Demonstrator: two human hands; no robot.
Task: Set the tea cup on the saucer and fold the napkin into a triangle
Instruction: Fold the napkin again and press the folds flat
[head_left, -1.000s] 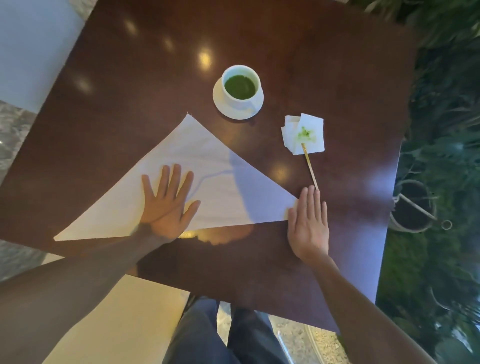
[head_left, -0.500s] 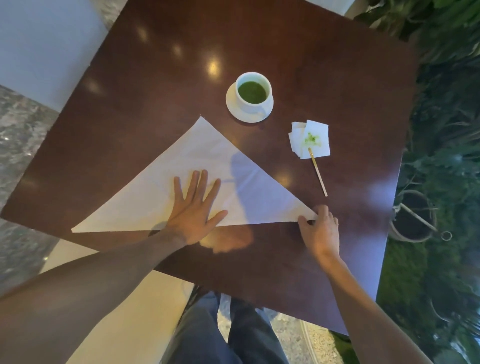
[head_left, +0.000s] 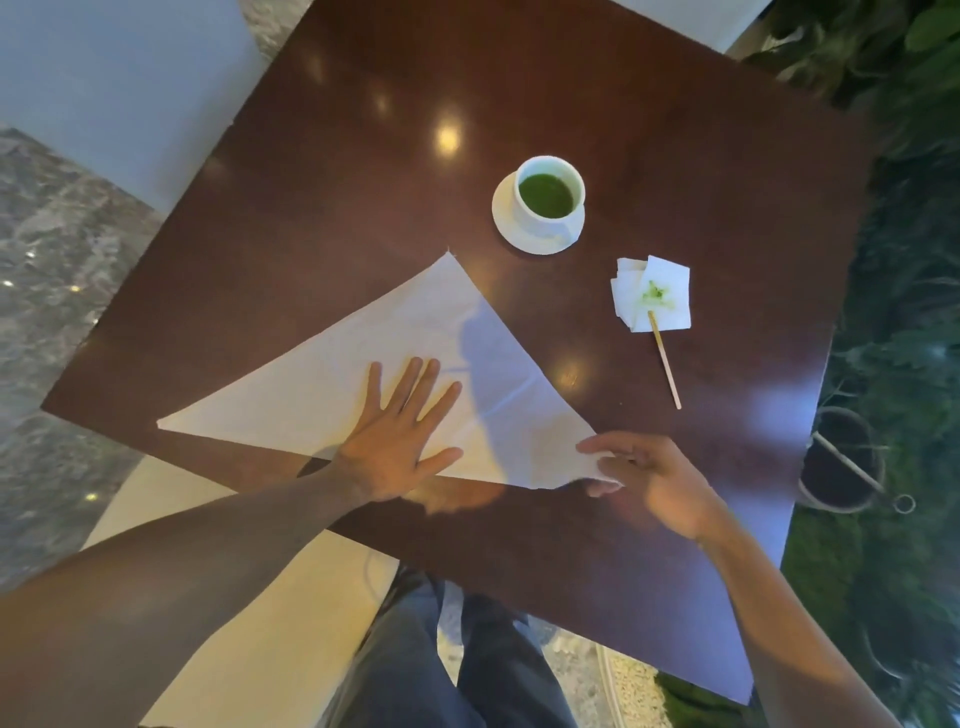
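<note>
A white tea cup (head_left: 549, 193) holding green tea stands on a white saucer (head_left: 506, 228) at the far middle of the dark wooden table (head_left: 332, 171). A large white napkin (head_left: 322, 384) lies folded as a triangle on the near half. My left hand (head_left: 400, 436) rests flat on it with fingers spread, near the long lower edge. My right hand (head_left: 649, 478) pinches the napkin's right corner between thumb and fingers and has it lifted slightly off the table.
A small stack of white tissues (head_left: 655, 299) stained green lies right of the saucer, with a thin wooden stick (head_left: 665, 361) pointing toward me. Plants and a dark pot (head_left: 839, 462) stand beyond the table's right edge. My legs show below the near edge.
My right hand went from lying flat beside the napkin's right corner to pinching and lifting that corner. My left hand slid right along the napkin.
</note>
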